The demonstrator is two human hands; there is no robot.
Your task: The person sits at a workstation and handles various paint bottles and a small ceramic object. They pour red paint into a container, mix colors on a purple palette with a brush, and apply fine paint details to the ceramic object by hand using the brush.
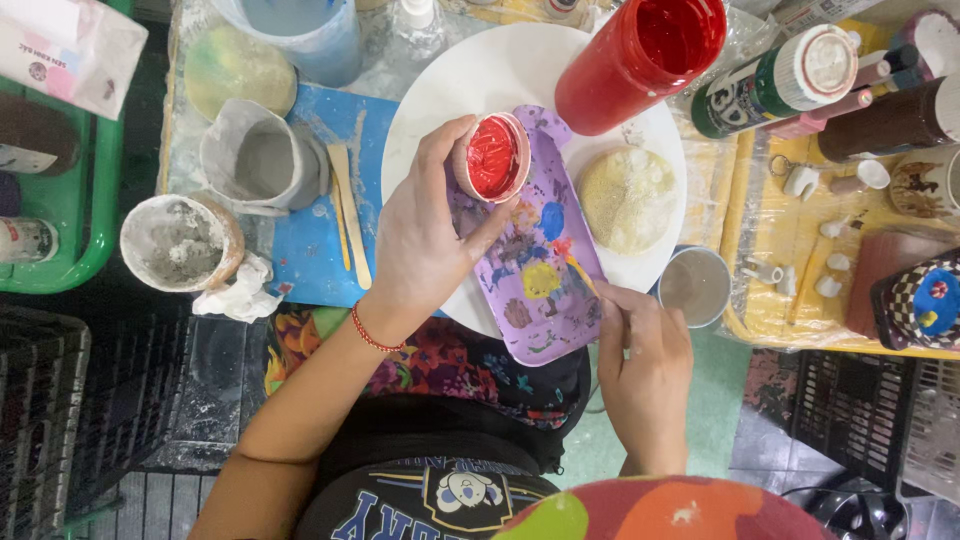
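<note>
Fingers (pixel 470 150) of left hand (pixel 420 235) gripping red-filled lid (pixel 493 157) over purple palette (pixel 535 250), mid-scene on white plate (pixel 470 75). Right hand (pixel 645 355) pinching thin brush (pixel 580 272), tip on palette. Judging paint-loading underway; next calling for steady dip into lid.

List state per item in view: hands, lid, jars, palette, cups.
left hand: holds red-coated lid, fingers wrapped around its rim
red-coated lid: off its jar, tilted over palette
right hand: grips a brush
brush: tip on palette
red paint jar: open, lying on white plate
purple palette: smeared with mixed colours
green bottle: capped, on its side
metal cup: upright, open
</note>
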